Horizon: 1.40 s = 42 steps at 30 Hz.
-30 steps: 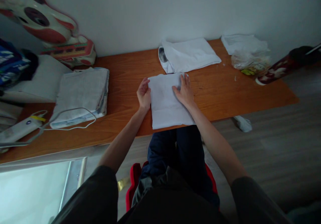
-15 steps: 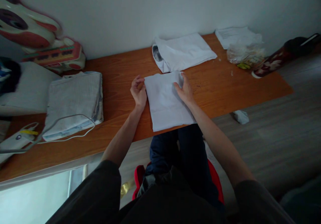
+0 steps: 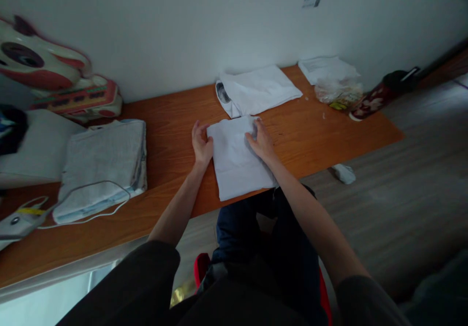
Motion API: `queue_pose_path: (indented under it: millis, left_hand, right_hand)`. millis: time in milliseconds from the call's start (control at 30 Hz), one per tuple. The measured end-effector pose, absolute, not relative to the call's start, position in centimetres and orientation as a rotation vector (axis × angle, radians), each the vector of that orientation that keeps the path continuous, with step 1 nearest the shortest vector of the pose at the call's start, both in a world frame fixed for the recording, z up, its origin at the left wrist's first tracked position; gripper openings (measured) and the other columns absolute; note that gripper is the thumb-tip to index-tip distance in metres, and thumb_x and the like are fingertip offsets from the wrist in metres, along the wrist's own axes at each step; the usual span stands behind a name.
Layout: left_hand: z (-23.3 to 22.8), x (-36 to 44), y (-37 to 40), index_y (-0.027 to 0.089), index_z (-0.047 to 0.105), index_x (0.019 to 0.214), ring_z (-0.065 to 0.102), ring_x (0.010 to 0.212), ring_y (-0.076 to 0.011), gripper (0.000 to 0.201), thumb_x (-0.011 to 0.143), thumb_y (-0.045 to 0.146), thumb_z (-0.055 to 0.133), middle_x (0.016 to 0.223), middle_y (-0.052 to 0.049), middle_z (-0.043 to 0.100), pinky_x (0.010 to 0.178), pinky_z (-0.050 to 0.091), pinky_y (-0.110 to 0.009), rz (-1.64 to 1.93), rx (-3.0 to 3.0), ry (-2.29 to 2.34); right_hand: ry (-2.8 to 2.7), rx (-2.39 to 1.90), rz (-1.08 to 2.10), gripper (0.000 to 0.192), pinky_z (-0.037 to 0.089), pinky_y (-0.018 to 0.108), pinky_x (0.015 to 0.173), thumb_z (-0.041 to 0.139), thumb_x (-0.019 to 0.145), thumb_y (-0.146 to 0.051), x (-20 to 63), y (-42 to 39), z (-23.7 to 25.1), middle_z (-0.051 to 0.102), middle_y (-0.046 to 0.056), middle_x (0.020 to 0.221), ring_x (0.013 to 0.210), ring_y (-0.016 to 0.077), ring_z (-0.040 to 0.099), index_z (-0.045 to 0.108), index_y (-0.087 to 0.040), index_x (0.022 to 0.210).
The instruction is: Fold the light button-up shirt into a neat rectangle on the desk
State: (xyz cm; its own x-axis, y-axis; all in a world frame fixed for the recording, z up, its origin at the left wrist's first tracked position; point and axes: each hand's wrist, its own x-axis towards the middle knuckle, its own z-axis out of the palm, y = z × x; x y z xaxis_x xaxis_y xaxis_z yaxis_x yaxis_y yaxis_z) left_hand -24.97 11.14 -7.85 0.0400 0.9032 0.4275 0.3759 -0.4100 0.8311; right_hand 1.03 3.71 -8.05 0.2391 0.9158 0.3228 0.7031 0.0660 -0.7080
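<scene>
Wooden surface (image 3: pixel 321 131) against a white wall: folded white cloth (image 3: pixel 236 163) lies at the near edge. Left hand (image 3: pixel 201 145) braces its left side, fingers loosely curled; right hand (image 3: pixel 260 142) presses flat on its far right corner, pinning it. Second folded white garment (image 3: pixel 259 89) just beyond.

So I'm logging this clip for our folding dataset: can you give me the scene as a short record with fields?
left hand: resting at the left edge of the folded white cloth, fingers on the wooden table
right hand: flat on the cloth's far right part
behind the cloth: second folded white garment, by the wall
left of it: grey folded towel with a white cable across it
far right: plastic bag, dark red bottle lying down
</scene>
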Motion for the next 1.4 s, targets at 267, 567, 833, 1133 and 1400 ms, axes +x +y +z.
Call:
queue_pose_path:
  millis: [267, 567, 833, 1133, 1400]
  left_hand:
    - [-7.5, -24.5, 10.4, 0.023, 0.066, 0.127, 0.043, 0.156, -0.0317, 0.041, 0.086, 0.021, 0.071, 0.164, -0.014, 0.050, 0.135, 0.031, -0.049, 1.355, 1.912, 1.339]
    - [-7.4, -24.2, 10.3, 0.022, 0.072, 0.124, 0.046, 0.155, -0.0317, 0.038, 0.086, 0.025, 0.076, 0.159, -0.014, 0.057, 0.132, 0.034, -0.049, 1.331, 1.950, 1.283]
    - [-7.1, -24.3, 10.1, 0.024, 0.071, 0.123, 0.045, 0.156, -0.0319, 0.038, 0.085, 0.023, 0.073, 0.161, -0.013, 0.055, 0.133, 0.033, -0.051, 1.309, 1.926, 1.266]
    - [-6.9, -24.0, 10.0, 0.024, 0.073, 0.119, 0.050, 0.151, -0.0305, 0.036, 0.083, 0.018, 0.073, 0.157, -0.012, 0.059, 0.132, 0.035, -0.049, 1.313, 1.912, 1.264]
    - [-6.7, -24.0, 9.9, 0.024, 0.074, 0.115, 0.055, 0.147, -0.0285, 0.035, 0.081, 0.014, 0.069, 0.153, -0.010, 0.063, 0.130, 0.040, -0.049, 1.348, 1.881, 1.319]
  right_hand:
    - [-1.574, -1.676, 0.277, 0.077, 0.027, 0.057, 0.136, 0.051, 0.106, -0.065, 0.9, 3.8, -8.3, 0.038, 0.021, 0.174, 0.164, 0.0330, 0.032, 0.045, -0.012, 0.161]
    - [-1.546, -1.716, 0.305, 0.096, 0.026, 0.058, 0.136, 0.020, 0.104, -0.085, 0.4, 3.8, -7.7, 0.043, 0.020, 0.171, 0.163, 0.0325, 0.036, 0.052, -0.014, 0.159]
    - [-1.551, -1.730, 0.283, 0.099, 0.027, 0.057, 0.135, 0.019, 0.103, -0.086, 0.1, 3.6, -7.2, 0.046, 0.021, 0.169, 0.162, 0.0326, 0.037, 0.052, -0.012, 0.159]
    - [-1.566, -1.736, 0.300, 0.097, 0.027, 0.059, 0.135, 0.019, 0.103, -0.086, 0.1, 3.7, -6.9, 0.047, 0.021, 0.168, 0.161, 0.0329, 0.038, 0.051, -0.014, 0.159]
    - [-1.572, -1.742, 0.279, 0.098, 0.029, 0.056, 0.134, 0.015, 0.104, -0.084, -0.1, 3.5, -6.8, 0.048, 0.022, 0.167, 0.159, 0.0329, 0.041, 0.051, -0.011, 0.158]
